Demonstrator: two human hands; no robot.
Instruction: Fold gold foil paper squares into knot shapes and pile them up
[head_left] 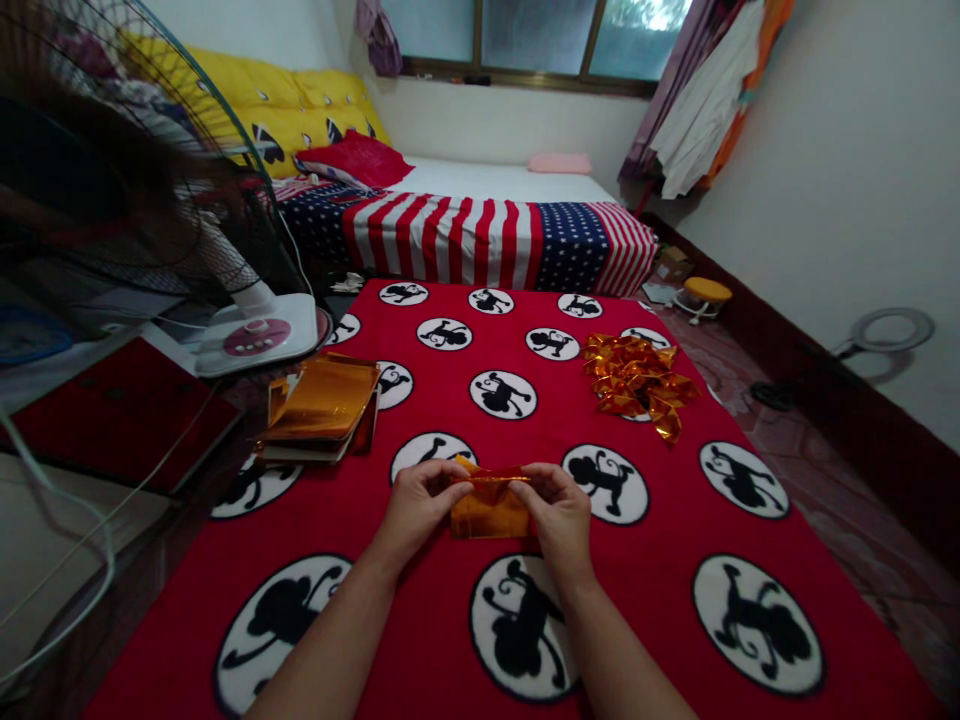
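A sheet of shiny gold foil paper (489,517) is held at its top edge between my two hands, low over the red cloth. My left hand (421,503) pinches the left end of that edge with thumb and fingers. At the right end, my right hand (559,510) pinches the same edge. The paper's top is folded over and creased, while its lower part hangs flat. To the left lies a stack of gold foil sheets (322,395). A pile of folded gold foil pieces (637,375) lies at the far right.
The red cloth (360,620) with monkey prints covers the table. At left stands an electric fan (259,335) with its blades blurred. Behind are a bed (480,240) and a window. A yellow stool (707,290) stands on the floor at right.
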